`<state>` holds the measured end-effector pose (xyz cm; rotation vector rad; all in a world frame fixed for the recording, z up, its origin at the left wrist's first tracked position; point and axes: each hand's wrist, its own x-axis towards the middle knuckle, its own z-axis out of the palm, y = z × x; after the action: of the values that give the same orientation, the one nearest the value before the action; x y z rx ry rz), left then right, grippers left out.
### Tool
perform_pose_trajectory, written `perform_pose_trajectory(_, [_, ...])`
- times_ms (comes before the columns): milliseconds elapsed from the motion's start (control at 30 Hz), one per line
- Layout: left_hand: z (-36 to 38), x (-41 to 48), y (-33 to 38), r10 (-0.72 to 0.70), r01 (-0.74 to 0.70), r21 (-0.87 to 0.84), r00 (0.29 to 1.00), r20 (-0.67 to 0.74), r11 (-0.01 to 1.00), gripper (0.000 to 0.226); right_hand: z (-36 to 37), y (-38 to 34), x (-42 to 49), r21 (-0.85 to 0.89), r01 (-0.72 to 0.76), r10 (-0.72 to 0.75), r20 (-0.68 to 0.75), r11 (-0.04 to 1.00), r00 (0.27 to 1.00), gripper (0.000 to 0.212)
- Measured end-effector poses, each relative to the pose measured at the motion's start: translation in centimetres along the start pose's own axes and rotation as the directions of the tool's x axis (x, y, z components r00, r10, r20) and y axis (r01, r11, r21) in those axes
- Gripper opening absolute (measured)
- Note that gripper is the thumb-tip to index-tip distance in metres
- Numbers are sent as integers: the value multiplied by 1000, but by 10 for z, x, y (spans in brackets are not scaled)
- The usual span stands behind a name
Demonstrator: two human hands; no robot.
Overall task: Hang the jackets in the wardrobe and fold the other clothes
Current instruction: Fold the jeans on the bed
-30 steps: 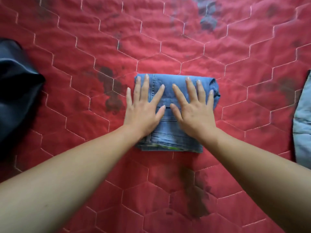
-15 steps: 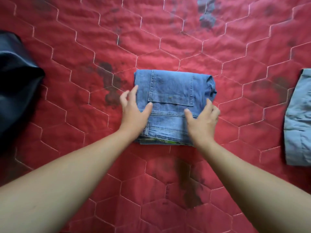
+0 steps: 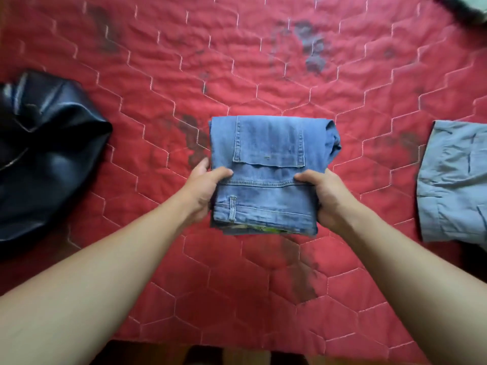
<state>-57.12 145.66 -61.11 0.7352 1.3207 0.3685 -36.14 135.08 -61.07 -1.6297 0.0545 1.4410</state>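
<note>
Between the hands: folded blue jeans, a compact bundle with the back pocket facing up and the waistband and a belt loop on the side nearest the person; a strip of green print shows at the near edge.
Left hand: grasps the bundle's left edge, with the thumb curled over the top just below the pocket and the fingers tucked underneath, out of sight.
Right hand: grasps the right edge the same way, thumb on top and fingers hidden beneath.
Under the hands: a red quilt stitched in hexagons and marked with dark smudges; whether the bundle rests on it or is lifted clear cannot be told.
Left of the left hand: a crumpled black leather jacket, well apart from the jeans.
Right of the right hand: a pale blue garment lying flat, cut by the picture's edge and well apart from the jeans.
Change in the hands: a second ago both palms lay flat on top of the jeans with fingers spread; half a second ago they had slid to the side edges; now they clasp those edges.
Change in the view: more of the jacket and the pale garment shows, and the quilt's near edge has come into sight.
</note>
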Motion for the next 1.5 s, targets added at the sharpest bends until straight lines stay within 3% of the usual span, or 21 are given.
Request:
perform_pose_trajectory(200, [-25, -127, 74, 53, -56, 49, 997, 60, 997, 31, 28, -60, -140, -103, 167, -159, 86, 980, 984, 34])
perform_pose_trajectory(333, [-48, -223, 118, 91, -93, 116, 996, 23, 989, 33, 41, -87, -231, -255, 301, -274, 137, 919, 952, 34])
perform_pose_trajectory(500, [-78, -343, 143, 245, -229, 197, 968, -61, 953, 82, 63, -105, -327, -340, 413, -326, 285, 845, 902, 42])
perform_pose_trajectory(567, [-89, -389, 143, 306, -280, 203, 945, -110, 938, 90, 73, -109, -354, -350, 464, -335, 371, 814, 866, 44])
perform_pose_trajectory(633, [-100, -431, 136, 355, -320, 199, 919, -174, 926, 93, 86, -114, -378, -363, 540, -354, 467, 759, 810, 54])
perform_pose_trajectory(733, [-112, -486, 114, 388, -350, 173, 865, -318, 921, 94, 111, -114, -408, -363, 652, -338, 633, 666, 697, 87])
perform_pose_trajectory(833, [-124, -536, 86, 402, -367, 167, 791, -462, 915, 89, 139, -105, -435, -390, 735, -261, 757, 555, 599, 107])
perform_pose_trajectory(967, [-133, -604, 50, 354, -358, 132, 676, -646, 924, 76, 179, -88, -471, -384, 828, -61, 894, 408, 444, 66])
perform_pose_trajectory(1067, [-140, -650, 19, 325, -366, 120, 572, -753, 923, 67, 210, -66, -504, -367, 861, 105, 930, 351, 353, 57])
perform_pose_trajectory(1300, [-158, -755, -68, 143, -356, -7, 394, -908, 935, 57, 275, 21, -587, -246, 936, 423, 898, 253, 122, 67])
perform_pose_trajectory(1500, [-166, -845, -159, 4, -369, -110, 293, -956, 923, 65, 307, 123, -668, -108, 965, 609, 791, 240, -63, 65])
